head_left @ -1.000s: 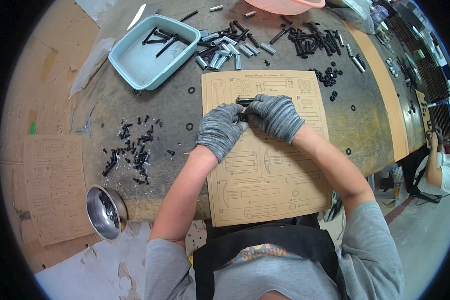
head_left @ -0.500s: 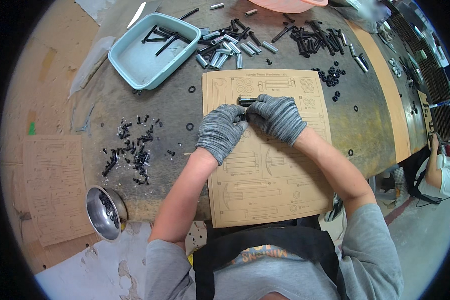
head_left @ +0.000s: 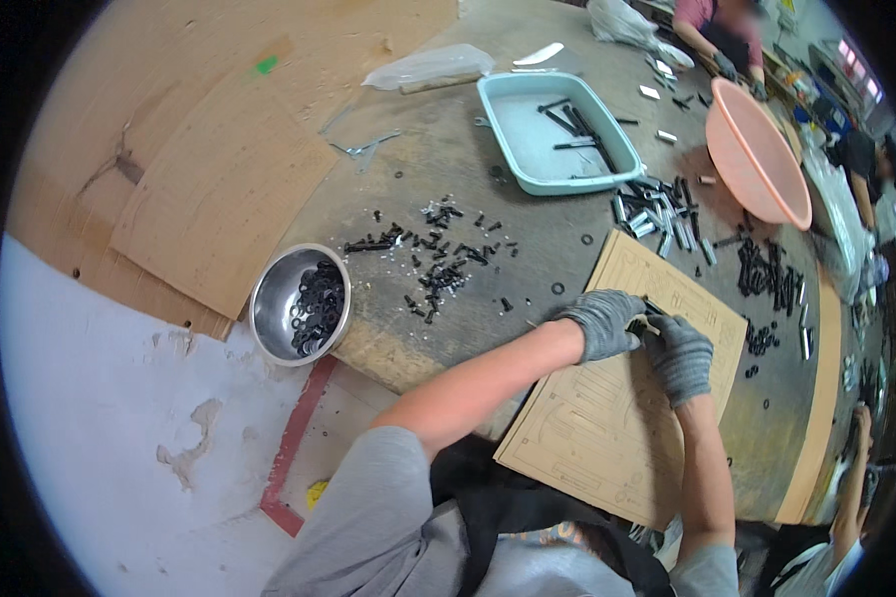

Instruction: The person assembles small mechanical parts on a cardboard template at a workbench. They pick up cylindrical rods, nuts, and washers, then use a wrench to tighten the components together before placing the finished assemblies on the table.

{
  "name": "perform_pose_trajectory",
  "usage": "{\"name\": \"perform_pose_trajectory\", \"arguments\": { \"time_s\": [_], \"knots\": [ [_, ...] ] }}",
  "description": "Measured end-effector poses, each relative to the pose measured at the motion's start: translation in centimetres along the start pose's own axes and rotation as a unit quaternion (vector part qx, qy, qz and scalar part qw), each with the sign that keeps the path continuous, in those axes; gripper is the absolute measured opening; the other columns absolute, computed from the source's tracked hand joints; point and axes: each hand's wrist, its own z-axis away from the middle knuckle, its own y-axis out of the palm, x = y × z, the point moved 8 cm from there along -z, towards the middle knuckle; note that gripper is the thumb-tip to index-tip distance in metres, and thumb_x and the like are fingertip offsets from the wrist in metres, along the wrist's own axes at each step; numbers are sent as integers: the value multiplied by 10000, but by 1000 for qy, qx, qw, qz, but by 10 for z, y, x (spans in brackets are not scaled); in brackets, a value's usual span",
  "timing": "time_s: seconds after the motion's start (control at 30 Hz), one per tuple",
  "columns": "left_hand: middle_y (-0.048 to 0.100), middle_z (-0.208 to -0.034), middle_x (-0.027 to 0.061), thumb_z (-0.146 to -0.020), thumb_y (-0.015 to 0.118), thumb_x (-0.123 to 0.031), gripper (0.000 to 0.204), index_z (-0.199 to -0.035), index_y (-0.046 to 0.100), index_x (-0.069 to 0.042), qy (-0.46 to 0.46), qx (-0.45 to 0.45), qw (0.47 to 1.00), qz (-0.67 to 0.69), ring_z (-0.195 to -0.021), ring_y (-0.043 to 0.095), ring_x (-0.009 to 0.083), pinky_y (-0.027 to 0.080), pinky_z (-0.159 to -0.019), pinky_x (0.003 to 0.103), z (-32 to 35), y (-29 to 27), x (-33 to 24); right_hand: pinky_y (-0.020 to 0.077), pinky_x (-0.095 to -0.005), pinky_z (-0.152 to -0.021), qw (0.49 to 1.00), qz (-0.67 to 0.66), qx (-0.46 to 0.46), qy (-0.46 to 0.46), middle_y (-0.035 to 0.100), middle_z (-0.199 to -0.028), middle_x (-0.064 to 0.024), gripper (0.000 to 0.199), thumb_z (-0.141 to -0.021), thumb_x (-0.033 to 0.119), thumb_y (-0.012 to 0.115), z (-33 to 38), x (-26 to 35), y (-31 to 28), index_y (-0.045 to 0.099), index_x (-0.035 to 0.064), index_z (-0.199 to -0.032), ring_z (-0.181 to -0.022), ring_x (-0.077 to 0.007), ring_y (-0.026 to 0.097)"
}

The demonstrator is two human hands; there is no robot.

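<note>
My left hand [head_left: 605, 324] and my right hand [head_left: 681, 360], both in grey knitted gloves, meet over a stack of brown cardboard sheets [head_left: 587, 438] printed with line drawings of hardware. Between their fingertips is a black bolt [head_left: 653, 306], partly hidden by the gloves. Both hands are closed, fingers pinched around it. Whether a small nut or washer is also in the fingers is hidden.
Small black screws [head_left: 448, 269] lie scattered left of the sheets, near a steel bowl [head_left: 261, 308] of black washers at the table edge. Beyond stand a pale blue basin [head_left: 528, 169] with bolts and a pink basin [head_left: 757, 149]. Silver sleeves [head_left: 657, 214] and black bolts [head_left: 767, 274] lie rightward. Other people work beyond.
The view has swung left and tilted, so the steel bowl and pink basin now show more fully. My hands stay together over the sheets, still around the black bolt.
</note>
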Motion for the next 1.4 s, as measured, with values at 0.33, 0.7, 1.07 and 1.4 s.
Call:
{"name": "perform_pose_trajectory", "arguments": {
  "time_s": [0.33, 0.7, 1.07, 1.4],
  "knots": [
    [667, -951, 186, -763, 572, -269, 291, -942, 695, -76, -303, -103, 925, -207, -869, 650, 325, 506, -783, 401, 155, -244, 254, 490, -330, -608, 977, -181, -24, 108, 639, -734, -116, 107, -786, 59, 667, 97, 9, -32, 684, 43, -890, -617, -241, 598],
    [604, -1194, 197, -803, 565, -244, 415, -1153, 626, -28, -376, -185, 865, -277, -1109, 580, 364, 455, -961, 420, 101, -297, 391, 491, -373, -646, 965, -200, 25, 168, 654, -767, -159, 119, -785, 84, 672, 133, 43, -18, 700, 27, -887, -695, -298, 629],
    [602, -1218, 194, -641, 697, -217, 532, -1137, 649, -30, -477, 51, 836, -267, -1106, 595, 340, 468, -940, 405, 73, -282, 379, 516, -344, -662, 939, -250, -13, 234, 679, -787, -154, 106, -794, 59, 657, 140, 26, -15, 702, 19, -881, -693, -272, 653],
    [631, -754, 63, -854, 679, -238, 213, -915, 642, -37, -178, -121, 843, 494, -691, 621, 145, 565, -668, 305, 68, -252, 249, 504, -329, -615, 953, -284, -24, 103, 653, -747, -147, 115, -814, 117, 668, 80, 37, -39, 702, 35, -888, -654, -270, 636]
  ]
}}
